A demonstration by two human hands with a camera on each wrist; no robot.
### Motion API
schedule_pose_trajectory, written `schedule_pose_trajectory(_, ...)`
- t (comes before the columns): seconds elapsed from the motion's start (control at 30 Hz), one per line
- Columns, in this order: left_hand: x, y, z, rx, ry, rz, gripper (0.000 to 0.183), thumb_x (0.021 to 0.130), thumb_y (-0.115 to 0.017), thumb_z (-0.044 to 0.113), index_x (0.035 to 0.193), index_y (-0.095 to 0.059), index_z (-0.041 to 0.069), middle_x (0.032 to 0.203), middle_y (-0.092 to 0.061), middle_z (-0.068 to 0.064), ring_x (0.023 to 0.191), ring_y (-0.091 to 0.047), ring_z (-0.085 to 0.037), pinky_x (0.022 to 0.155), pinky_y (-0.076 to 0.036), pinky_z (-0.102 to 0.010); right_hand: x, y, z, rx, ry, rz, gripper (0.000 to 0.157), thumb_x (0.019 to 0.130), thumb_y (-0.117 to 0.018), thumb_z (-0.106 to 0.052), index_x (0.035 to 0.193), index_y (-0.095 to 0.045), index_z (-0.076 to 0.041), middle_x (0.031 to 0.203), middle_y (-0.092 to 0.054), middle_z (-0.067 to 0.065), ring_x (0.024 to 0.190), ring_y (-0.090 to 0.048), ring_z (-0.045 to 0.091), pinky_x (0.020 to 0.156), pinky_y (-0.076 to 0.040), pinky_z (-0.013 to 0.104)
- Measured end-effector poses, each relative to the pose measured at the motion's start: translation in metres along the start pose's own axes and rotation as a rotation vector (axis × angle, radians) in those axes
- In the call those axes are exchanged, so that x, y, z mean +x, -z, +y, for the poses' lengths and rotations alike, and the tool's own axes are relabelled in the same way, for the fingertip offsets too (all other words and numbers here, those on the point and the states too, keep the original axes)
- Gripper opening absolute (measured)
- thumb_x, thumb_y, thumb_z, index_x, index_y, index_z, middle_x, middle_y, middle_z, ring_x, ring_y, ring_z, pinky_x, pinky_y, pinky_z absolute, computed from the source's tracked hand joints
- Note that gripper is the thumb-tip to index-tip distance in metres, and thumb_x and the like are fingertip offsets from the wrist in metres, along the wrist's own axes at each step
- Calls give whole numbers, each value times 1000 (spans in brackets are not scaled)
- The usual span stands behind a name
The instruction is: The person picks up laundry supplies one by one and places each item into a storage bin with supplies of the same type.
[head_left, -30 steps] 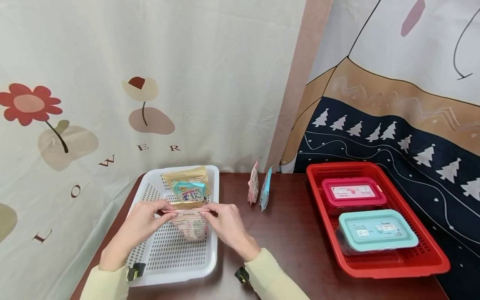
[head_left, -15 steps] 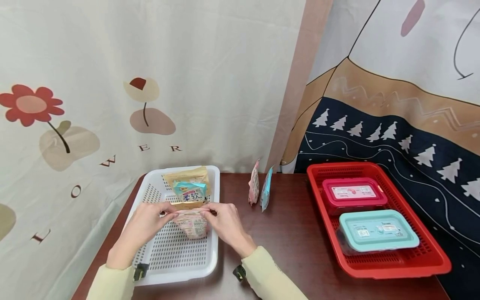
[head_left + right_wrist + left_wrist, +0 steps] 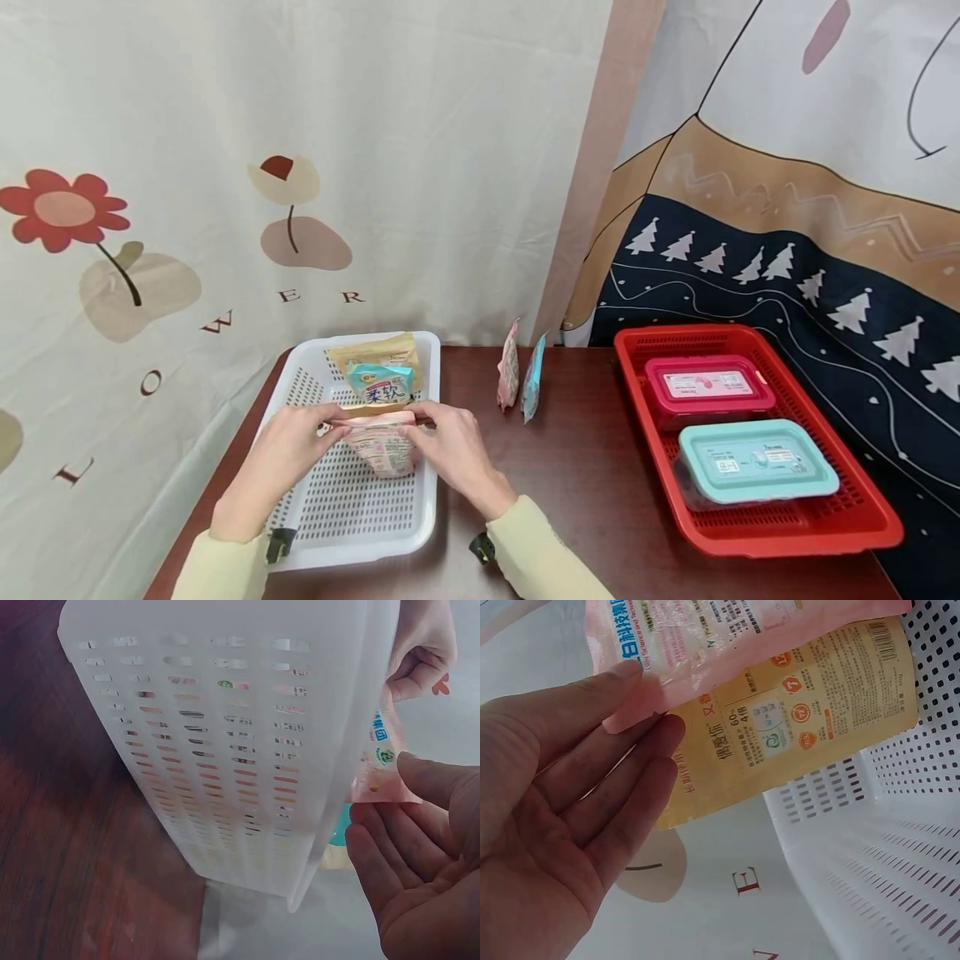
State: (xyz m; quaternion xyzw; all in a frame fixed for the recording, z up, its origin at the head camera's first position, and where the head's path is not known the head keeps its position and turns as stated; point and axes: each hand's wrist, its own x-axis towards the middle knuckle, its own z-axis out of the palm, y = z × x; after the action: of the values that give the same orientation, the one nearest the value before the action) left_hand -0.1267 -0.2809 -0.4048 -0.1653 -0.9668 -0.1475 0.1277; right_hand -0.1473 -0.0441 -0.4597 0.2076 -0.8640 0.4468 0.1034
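Pinching pink packet (image 3: 384, 454), top edge (image 3: 381, 420) now broader

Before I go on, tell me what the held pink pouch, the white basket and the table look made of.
Pink pouch: likely thin plastic film, glossy, with creases and highlights.
White basket: seemingly moulded plastic with a soft sheen; regular slots and a rounded rim suggest it.
Table: wood or wood-look laminate, reddish brown with faint reflections; I can't tell which.
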Motion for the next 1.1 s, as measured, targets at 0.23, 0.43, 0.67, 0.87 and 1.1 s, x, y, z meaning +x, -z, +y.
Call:
schedule_pose_trajectory(0.23,-4,9,8,11,27,26,19,80,-88,9,97,-79,10,90,-77,-5,67,-61,-17,59,-48,-38,-8,15,2,46,-5,28,30,95,-78,-29,123,-75,-19,116,-75,-7,103,-71,9,85,-56,28)
schedule_pose_trajectory(0.43,-5,14,14,28,-13,126,18,81,-88,9,97,-79,10,95,-78,-7,76,-72,-25,60,-53,-44,-16,30,7,131,-10,74,27,95,-77,-26,120,-76,-15,112,-76,-3,101,-73,16,86,-59,37)
schedule_pose_trajectory(0.67,-3,15,27,-16,-76,257,22,76,-89,5,95,-80,8,91,-78,-7,80,-75,-29,64,-57,-48,-26,50,15,173,-14,149,25,95,-78,-23,117,-76,-13,110,-77,0,103,-73,18,87,-59,42)
schedule_pose_trajectory(0.87,4,7,38,-101,-188,335,21,75,-88,1,93,-79,7,90,-78,-7,83,-76,-29,71,-60,-49,-35,70,22,145,-37,231,24,94,-79,-24,116,-77,-16,112,-75,-8,105,-70,10,89,-58,39)
schedule_pose_trajectory(1.1,12,-4,57,-222,-258,375,23,75,-88,4,96,-81,12,93,-79,2,86,-76,-22,74,-58,-38,-43,92,33,176,-64,309,20,95,-78,-20,115,-77,-17,109,-76,-6,96,-72,5,82,-60,30)
